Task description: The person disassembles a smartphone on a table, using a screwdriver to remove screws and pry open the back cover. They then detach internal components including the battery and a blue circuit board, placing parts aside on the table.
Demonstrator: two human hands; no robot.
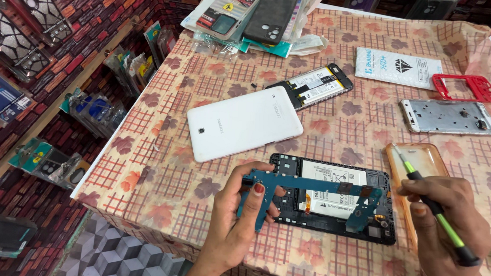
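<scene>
Down on the desk [157, 184], with its checked cloth of leaves, lies an opened tablet [332, 200], and everything else sits around it.

From the head camera, the left hand [240, 217] is closed on a blue-green circuit board [304, 195]. The thumb and fingers pinch its left end, and the board is lifted just above the opened tablet. Its long arm reaches over the white battery inside. The right end of the board looks close to the tablet's frame; I cannot tell if it touches.

The right hand [450, 224] is to the right of the opened tablet. It is curled shut around a green and black screwdriver [431, 206], with the tip pointing up and away. Under that hand lies a clear orange case [417, 165].

Behind the opened tablet rests a white back cover [243, 123]. Farther back lies an open phone [317, 85], and a metal phone frame [448, 116] and a red frame [467, 87] sit to the back right.

I think the board could bend or crack, because it is thin and only held at one end. A small cable could tear if it is not unplugged. The sharp screwdriver tip could also poke the battery if the right hand slips.
</scene>
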